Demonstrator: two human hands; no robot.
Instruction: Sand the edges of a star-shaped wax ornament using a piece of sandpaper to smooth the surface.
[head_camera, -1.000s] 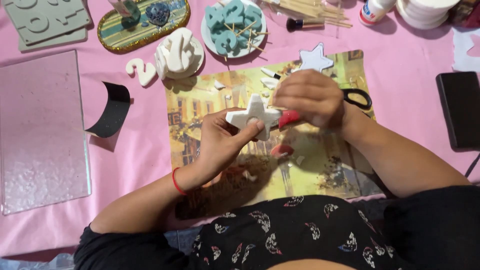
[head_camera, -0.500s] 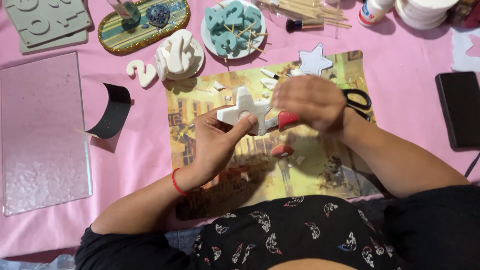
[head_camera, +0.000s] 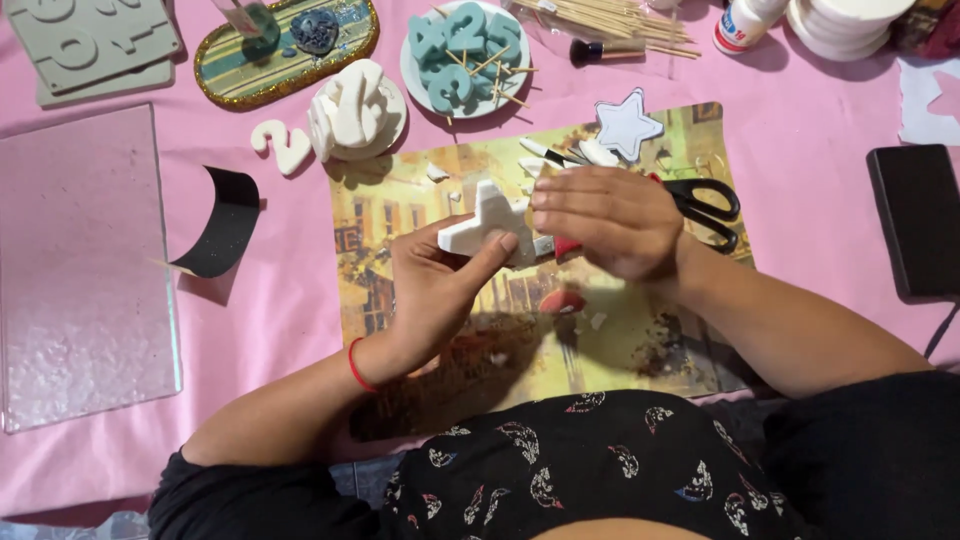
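White plaster star (head_camera: 487, 222) – stiff, brittle, we judge; left hand (head_camera: 437, 290) pinches its edges, right hand (head_camera: 605, 220), at three o'clock, clamps a red-handled tool (head_camera: 566, 247).

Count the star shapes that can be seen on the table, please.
2. One white star is held in the left hand, under the right hand. One flat star lies at the top edge of the picture mat. Others may be hidden.

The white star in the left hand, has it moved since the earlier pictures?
Yes. The white star has turned and shifted slightly left, judged against the scissors, which lie as before. The left hand holds it.
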